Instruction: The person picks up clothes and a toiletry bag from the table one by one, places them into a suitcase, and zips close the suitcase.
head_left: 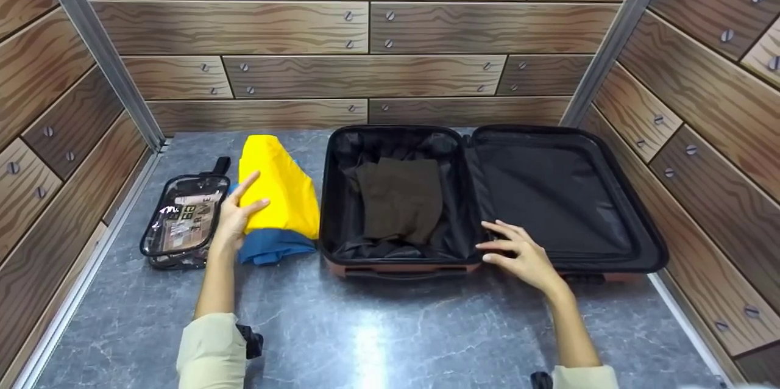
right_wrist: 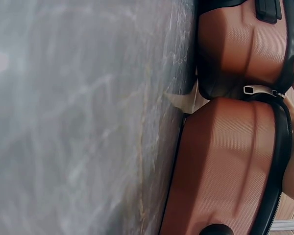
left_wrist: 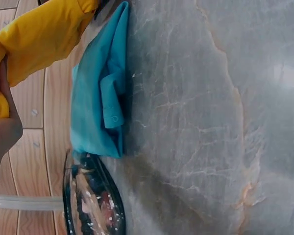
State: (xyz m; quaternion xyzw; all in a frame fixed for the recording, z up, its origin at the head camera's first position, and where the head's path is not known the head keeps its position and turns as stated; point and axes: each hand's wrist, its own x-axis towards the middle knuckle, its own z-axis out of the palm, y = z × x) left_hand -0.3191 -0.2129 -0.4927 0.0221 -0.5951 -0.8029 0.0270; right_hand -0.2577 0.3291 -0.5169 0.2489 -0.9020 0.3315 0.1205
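My left hand (head_left: 233,218) holds a folded yellow cloth item (head_left: 277,188) at its left side, with the thumb and a finger over the front. In the left wrist view the yellow cloth (left_wrist: 44,39) is raised above a folded blue garment (left_wrist: 99,93) with a button. That blue garment (head_left: 277,247) lies on the grey marbled surface. My right hand (head_left: 521,255), fingers loosely extended, is at the middle front edge of an open suitcase (head_left: 399,270), near its hinge. A folded dark brown garment (head_left: 402,200) lies in the suitcase's left half.
A clear toiletry pouch (head_left: 183,221) with a black rim lies left of the blue garment, a palette-like item inside. The suitcase's black-lined lid (head_left: 548,200) lies opened to the right. Wood-patterned walls (head_left: 365,29) enclose the back and sides.
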